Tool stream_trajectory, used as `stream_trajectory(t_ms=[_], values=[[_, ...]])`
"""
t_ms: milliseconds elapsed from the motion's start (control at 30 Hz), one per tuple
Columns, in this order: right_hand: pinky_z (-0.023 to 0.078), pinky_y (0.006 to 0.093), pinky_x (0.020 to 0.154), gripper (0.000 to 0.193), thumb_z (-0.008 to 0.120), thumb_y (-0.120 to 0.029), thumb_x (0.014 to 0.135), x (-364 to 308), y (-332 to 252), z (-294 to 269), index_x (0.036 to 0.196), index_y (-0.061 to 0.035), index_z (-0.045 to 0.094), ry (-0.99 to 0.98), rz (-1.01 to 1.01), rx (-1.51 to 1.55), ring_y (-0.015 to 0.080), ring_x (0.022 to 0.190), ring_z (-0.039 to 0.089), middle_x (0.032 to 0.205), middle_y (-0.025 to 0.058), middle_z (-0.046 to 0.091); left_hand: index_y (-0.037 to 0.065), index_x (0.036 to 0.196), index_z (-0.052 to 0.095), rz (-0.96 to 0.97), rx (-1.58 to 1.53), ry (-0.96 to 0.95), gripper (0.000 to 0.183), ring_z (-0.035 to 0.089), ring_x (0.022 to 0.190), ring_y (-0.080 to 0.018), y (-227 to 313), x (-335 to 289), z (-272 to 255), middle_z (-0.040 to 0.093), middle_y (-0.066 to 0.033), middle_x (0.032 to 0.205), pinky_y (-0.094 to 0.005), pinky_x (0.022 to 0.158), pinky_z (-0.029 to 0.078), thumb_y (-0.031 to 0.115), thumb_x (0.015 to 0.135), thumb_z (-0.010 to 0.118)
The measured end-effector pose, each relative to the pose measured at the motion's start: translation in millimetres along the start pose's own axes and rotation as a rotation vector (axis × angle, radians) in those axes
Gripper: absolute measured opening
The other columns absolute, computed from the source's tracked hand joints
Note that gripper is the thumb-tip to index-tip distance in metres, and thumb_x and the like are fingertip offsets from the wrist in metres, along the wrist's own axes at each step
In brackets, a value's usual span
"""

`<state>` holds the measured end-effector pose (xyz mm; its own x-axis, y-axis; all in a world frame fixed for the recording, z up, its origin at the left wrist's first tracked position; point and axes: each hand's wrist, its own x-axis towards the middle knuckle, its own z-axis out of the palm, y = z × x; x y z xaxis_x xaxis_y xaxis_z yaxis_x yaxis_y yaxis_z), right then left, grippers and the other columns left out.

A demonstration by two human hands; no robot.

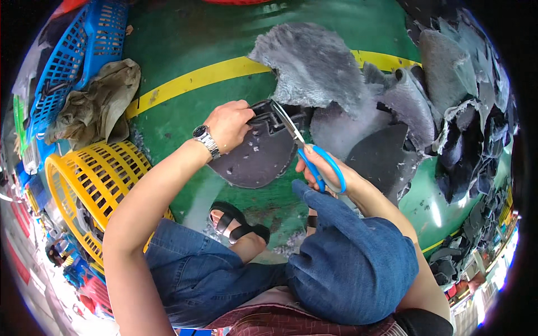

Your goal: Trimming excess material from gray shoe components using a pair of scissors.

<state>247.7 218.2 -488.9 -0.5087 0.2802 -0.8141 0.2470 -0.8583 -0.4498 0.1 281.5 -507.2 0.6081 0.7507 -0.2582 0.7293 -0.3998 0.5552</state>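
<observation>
My left hand (228, 126), with a metal-banded watch on its wrist, is closed on the edge of a small black piece of material (261, 108). Blue-handled scissors (291, 125) are in my right hand (353, 180), fingers through the handle loops. The blades reach up and left to the black piece; whether they are parted is too small to tell. Beneath both hands a dark rounded sheet (252, 159) lies on the floor, with small scraps on it. A grey furry piece (314, 64) lies just beyond the scissors' tips.
A yellow basket (106, 173) tilts beside my left arm. Behind it are crumpled brown cloth (101, 103) and blue baskets (103, 36). Grey and black pieces (448, 67) pile up at the right. A yellow line (196, 78) crosses the green floor. My knees and sandalled feet are close below.
</observation>
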Motion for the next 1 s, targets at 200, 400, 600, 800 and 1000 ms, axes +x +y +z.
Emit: stream_trajectory(t_ms=[200, 400, 600, 800, 1000], values=[[0.035, 0.0214, 0.043, 0.058, 0.032, -0.059, 0.084, 7, -12, -1, 0.083, -0.0035, 0.050, -0.012, 0.022, -0.017, 0.0088, 0.046, 0.042, 0.054, 0.0008, 0.044, 0.002, 0.083, 0.056, 0.028, 0.003, -0.019, 0.020, 0.052, 0.079, -0.0308, -3, 5, 1, 0.052, -0.0122, 0.078, -0.0391, 0.068, 0.045, 0.008, 0.065, 0.062], [0.035, 0.0221, 0.044, 0.053, 0.034, -0.055, 0.086, 3, -16, -1, 0.081, -0.0036, 0.050, 0.108, -0.071, -0.095, 0.0086, 0.047, 0.042, 0.054, 0.0009, 0.044, 0.002, 0.079, 0.054, -0.022, -0.017, -0.111, 0.015, 0.053, 0.080, -0.0306, -6, -10, -12, 0.052, -0.0122, 0.079, -0.0386, 0.071, 0.045, 0.007, 0.067, 0.059], [0.034, 0.0218, 0.046, 0.031, 0.049, -0.035, 0.086, -42, 40, -24, 0.079, -0.0043, 0.049, 0.221, -0.244, 0.008, 0.0058, 0.052, 0.041, 0.058, -0.0026, 0.043, 0.000, 0.077, 0.052, -0.329, 0.139, 0.055, 0.016, 0.049, 0.069, -0.0345, -17, -64, -99, 0.048, -0.0157, 0.074, -0.0380, 0.060, 0.042, 0.008, 0.067, 0.061], [0.043, 0.0263, 0.062, 0.025, 0.063, -0.023, 0.076, -22, -12, -74, 0.086, -0.0033, 0.051, 0.855, -0.551, -0.236, 0.0123, 0.069, 0.052, 0.075, 0.0044, 0.055, -0.001, 0.083, 0.053, -0.335, 0.304, 0.215, 0.018, 0.051, 0.070, -0.0351, -10, -68, -142, 0.049, -0.0163, 0.076, -0.0369, 0.060, 0.041, 0.005, 0.068, 0.060], [0.044, 0.0433, 0.073, 0.066, 0.070, -0.042, 0.062, 71, -87, -167, 0.105, -0.0004, 0.043, 1.123, -0.249, -0.827, 0.0366, 0.087, 0.057, 0.094, 0.0214, 0.058, -0.001, 0.081, 0.052, -0.261, 0.206, 0.204, 0.016, 0.050, 0.069, -0.0344, -3, -51, -127, 0.048, -0.0159, 0.074, -0.0374, 0.059, 0.041, 0.004, 0.067, 0.059]])
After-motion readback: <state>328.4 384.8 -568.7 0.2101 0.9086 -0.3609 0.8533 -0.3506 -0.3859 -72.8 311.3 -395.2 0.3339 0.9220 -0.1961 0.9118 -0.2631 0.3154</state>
